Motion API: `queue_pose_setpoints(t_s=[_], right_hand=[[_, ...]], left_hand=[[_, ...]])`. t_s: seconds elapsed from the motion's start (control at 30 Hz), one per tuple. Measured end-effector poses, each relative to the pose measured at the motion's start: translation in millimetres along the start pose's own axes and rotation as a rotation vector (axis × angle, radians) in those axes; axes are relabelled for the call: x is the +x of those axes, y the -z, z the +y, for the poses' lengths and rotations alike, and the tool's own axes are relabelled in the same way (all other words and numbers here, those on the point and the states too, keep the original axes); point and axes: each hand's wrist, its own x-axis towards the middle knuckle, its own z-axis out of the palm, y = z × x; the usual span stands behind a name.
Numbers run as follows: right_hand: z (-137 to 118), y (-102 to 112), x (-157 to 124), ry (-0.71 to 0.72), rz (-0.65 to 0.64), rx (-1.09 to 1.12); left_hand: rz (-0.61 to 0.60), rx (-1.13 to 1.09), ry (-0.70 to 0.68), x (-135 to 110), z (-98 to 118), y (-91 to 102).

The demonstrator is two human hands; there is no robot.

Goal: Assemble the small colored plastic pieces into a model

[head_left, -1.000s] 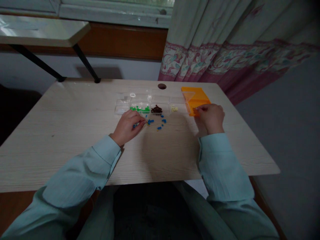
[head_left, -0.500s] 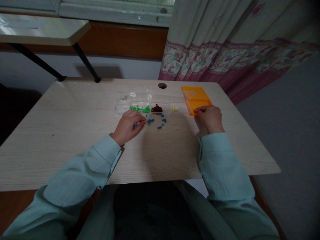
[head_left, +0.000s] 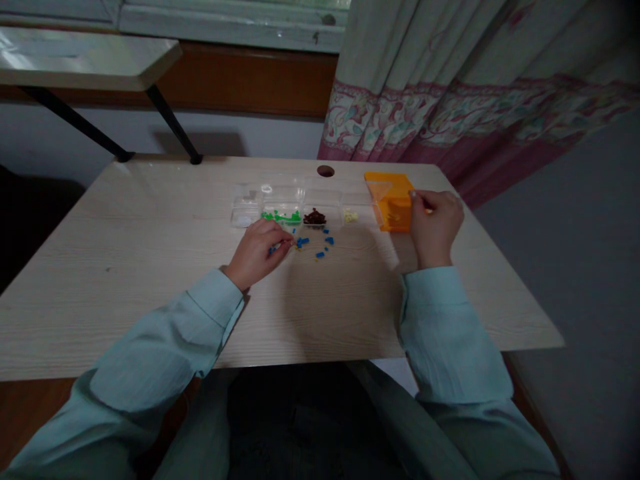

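My left hand (head_left: 260,252) rests on the table, thumb and forefinger pinched together beside small blue pieces (head_left: 303,241); whatever is between the fingertips is too small to name. Tiny yellow bits lie among the blue ones. My right hand (head_left: 436,223) is raised at the right edge of an orange tray (head_left: 391,183), its fingers pinched; I cannot make out what they hold. Clear lidded boxes stand in a row behind the loose pieces, with green pieces (head_left: 281,217), dark brown pieces (head_left: 315,217) and pale yellow pieces (head_left: 350,217) in them.
The wooden table (head_left: 150,300) has a round cable hole (head_left: 325,171) near its back edge. A raised shelf (head_left: 90,63) on black legs stands at the back left. A patterned curtain (head_left: 425,100) hangs behind the right side.
My right hand has lifted off the orange tray and moved right and up, its fingers still pinched. My left hand has kept its place and pinch.
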Motion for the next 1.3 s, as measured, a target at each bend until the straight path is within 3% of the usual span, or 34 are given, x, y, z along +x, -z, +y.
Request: queue_pose_setpoints(t_s=[0.1, 0.2, 0.53, 1.3], right_hand=[[-13, 6, -2, 0.054, 0.111, 0.107], [-26, 8, -7, 0.095, 0.131, 0.128], [-56, -5, -27, 0.276, -0.077, 0.224], [-55, -13, -29, 0.404, -0.013, 0.304]], left_hand=[[-0.039, 0.025, 0.011, 0, -1, -2.0], [-0.075, 0.046, 0.013, 0, 0, -3.7], [-0.115, 0.059, 0.026, -1, -1, -8.9], [-0.151, 0.101, 0.038, 2, -2, -11.0]])
